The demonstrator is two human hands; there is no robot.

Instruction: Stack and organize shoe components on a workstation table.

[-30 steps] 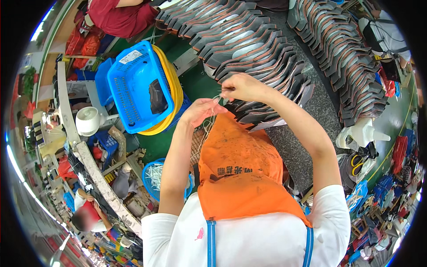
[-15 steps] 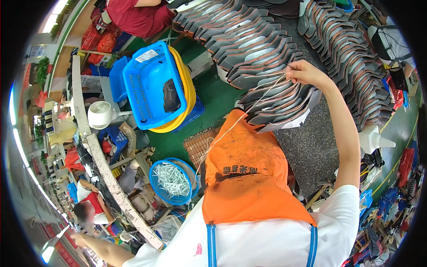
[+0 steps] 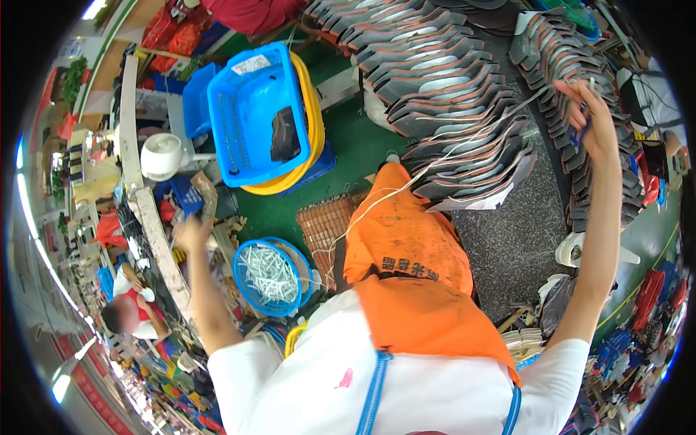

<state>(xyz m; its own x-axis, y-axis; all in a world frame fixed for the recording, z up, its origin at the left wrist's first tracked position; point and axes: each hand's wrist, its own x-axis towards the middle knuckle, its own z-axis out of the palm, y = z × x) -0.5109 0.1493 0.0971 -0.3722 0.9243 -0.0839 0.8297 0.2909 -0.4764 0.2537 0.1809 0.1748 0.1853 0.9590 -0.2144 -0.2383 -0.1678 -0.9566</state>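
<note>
At the upper right, my right hand (image 3: 593, 123) is raised over a row of overlapping grey sole-shaped pieces, its fingers closed on a pale cord. A small blue object (image 3: 578, 136) shows in the palm; I cannot make out its kind. From there the cord (image 3: 406, 186) runs left across a second row of such pieces (image 3: 449, 109), then down over my orange apron (image 3: 406, 225). My left hand (image 3: 192, 235) is up at the left, near the worn white beam and above the basket of white strips. Motion smears its fingers, so any hold is hidden.
A blue crate (image 3: 250, 163) with a dark piece inside sits on yellow rings at the upper left. Beside it is a white fan (image 3: 161, 156). A blue basket (image 3: 239, 279) holds white strips. The grey tabletop (image 3: 500, 246) supports the rows. Another person (image 3: 138, 308) sits at far left.
My right hand has moved right from the near row to above the right-hand row, drawing the cord along. My left hand has risen from the lower left. The view has shifted slightly.
</note>
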